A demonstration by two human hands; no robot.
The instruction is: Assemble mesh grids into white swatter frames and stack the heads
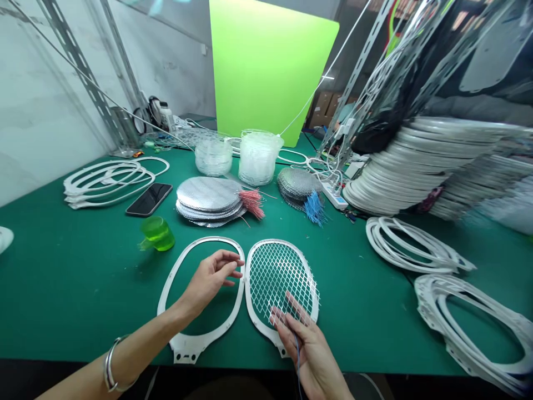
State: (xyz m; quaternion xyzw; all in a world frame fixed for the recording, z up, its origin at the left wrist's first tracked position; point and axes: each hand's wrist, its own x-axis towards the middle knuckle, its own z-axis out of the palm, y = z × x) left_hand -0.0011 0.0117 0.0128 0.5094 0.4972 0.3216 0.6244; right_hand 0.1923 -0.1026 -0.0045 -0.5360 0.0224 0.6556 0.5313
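Two white oval racket-like frames lie side by side on the green table. Over the bare opening of the left frame (166, 291), my left hand (214, 275) hovers with loosely bent fingers apart, fingertips near its right rim. The right frame (251, 308) has a silver wire mesh disc (278, 272) over it, whose edge overhangs the rim on the right. My right hand (306, 344) is palm up at the mesh's lower edge, thumb above and fingers partly behind the mesh, pinching it. A thin blue wire (297, 355) hangs across the palm.
Behind lie stacked mesh discs with red wires (208, 194) and others with blue wires (295, 186). A phone (150, 200) and a green jar (157, 233) are at left. White frames (108, 180) lie left; more frames (470, 322) and tall ring stacks (400, 166) stand right.
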